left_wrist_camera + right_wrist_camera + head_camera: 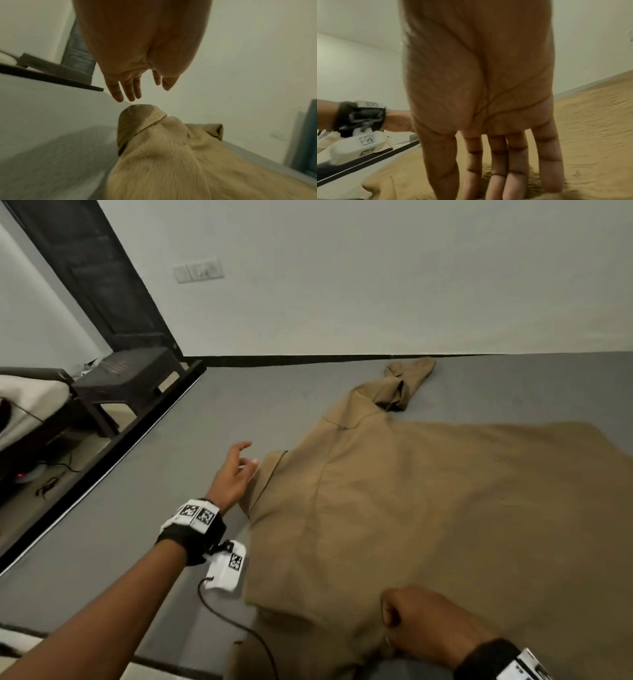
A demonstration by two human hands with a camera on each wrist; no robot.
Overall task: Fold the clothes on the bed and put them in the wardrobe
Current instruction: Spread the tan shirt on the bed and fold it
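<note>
**Tan garment spread on bed, sleeve fold pending**

The tan garment is laid flat on the grey bed, well spread, with light wrinkles across the body. One sleeve is left bunched and twisted at the garment's far end, near the wall. A near-side cuff or hem edge is seen raised just under the left hand.

The left hand is held just beside the garment's left edge, fingers straight and spread, nothing gripped. The right hand is rested on the garment's near part; in the right wrist view its fingers are straight and pressed into the cloth, though curled is suggested by the head view, so a pinch of fabric cannot be ruled out.

Step judged: early, first fold not yet made. For a clean fold, the edge by the left hand should be taken at the seam and carried across toward the garment's middle while the near part is pinned flat; the twisted sleeve should be straightened first.

Beyond the garment's left side, a dark stool and a dark door are seen. No wardrobe is identified.
</note>
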